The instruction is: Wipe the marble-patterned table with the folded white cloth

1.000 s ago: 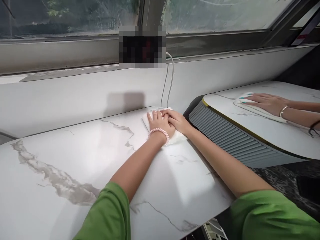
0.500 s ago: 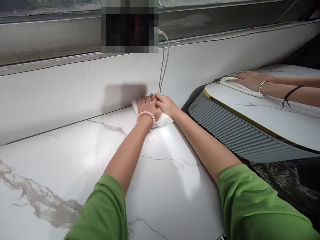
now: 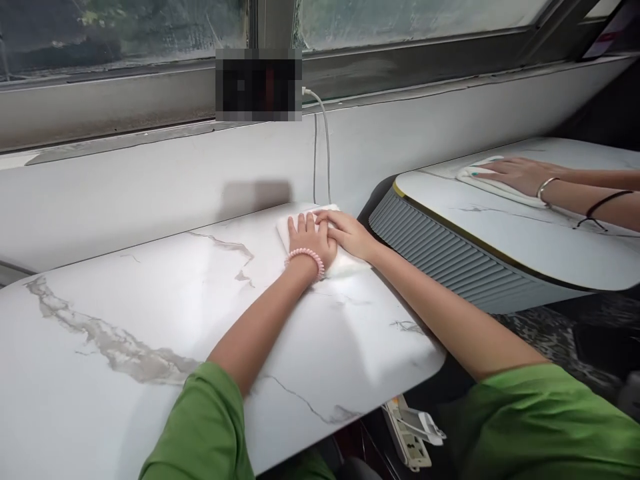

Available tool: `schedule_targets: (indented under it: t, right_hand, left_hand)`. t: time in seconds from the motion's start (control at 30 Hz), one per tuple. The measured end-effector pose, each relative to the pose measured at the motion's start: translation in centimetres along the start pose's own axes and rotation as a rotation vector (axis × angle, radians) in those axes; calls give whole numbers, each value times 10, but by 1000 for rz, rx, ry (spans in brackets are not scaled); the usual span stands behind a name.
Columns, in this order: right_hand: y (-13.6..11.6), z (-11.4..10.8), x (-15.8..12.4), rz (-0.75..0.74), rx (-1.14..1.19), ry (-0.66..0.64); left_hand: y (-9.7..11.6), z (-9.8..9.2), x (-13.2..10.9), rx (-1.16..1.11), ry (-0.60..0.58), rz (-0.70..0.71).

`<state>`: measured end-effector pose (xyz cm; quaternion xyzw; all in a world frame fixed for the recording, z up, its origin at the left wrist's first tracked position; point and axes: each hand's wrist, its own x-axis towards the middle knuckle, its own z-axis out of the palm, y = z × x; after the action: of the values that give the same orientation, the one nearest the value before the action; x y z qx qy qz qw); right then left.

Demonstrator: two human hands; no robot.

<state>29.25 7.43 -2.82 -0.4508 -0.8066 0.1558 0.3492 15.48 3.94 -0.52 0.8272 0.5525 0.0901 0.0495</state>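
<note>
A folded white cloth (image 3: 345, 264) lies on the white marble-patterned tabletop (image 3: 165, 300), near its back right corner. My left hand (image 3: 311, 241), with a pink coil bracelet at the wrist, presses flat on the cloth with fingers spread. Beside it, my right hand (image 3: 350, 233) also rests on the cloth, fingers stretched toward the left hand and meeting it. Part of the right fingertips is hard to make out where the two hands touch. Neither hand is wrapped round the cloth.
At right, another person's hand (image 3: 520, 175) lies on a white cloth (image 3: 475, 175) over a second table (image 3: 525, 233) with a grey ribbed side. A white cable (image 3: 327, 153) hangs down the wall by the window. Below the table edge is a power strip (image 3: 407, 433).
Both my hands and the cloth have come back from the wall, toward me. The camera view has tilted up. On the other table, the other person's cloth and hand have shifted a little.
</note>
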Motion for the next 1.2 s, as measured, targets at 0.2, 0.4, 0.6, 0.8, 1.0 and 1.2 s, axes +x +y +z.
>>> schedule_targets:
  t: [0.2, 0.4, 0.6, 0.8, 1.0, 1.2]
  right_hand:
    - [-31, -21, -79, 68, -24, 34]
    - [-73, -23, -150, 112, -152, 70]
    - [-104, -10, -166, 52, -231, 64]
    - [-114, 0, -153, 70, -236, 88]
    - [-119, 18, -121, 61, -216, 108]
    - [-109, 50, -46, 45, -195, 74]
  left_hand:
    - [39, 1, -59, -21, 1, 119]
    - [58, -4, -121, -48, -23, 243]
    - [50, -9, -154, -75, -35, 239]
    - [40, -12, -156, -83, -39, 210]
    - [10, -10, -138, -74, 25, 192]
    - [-46, -16, -93, -33, 34, 71]
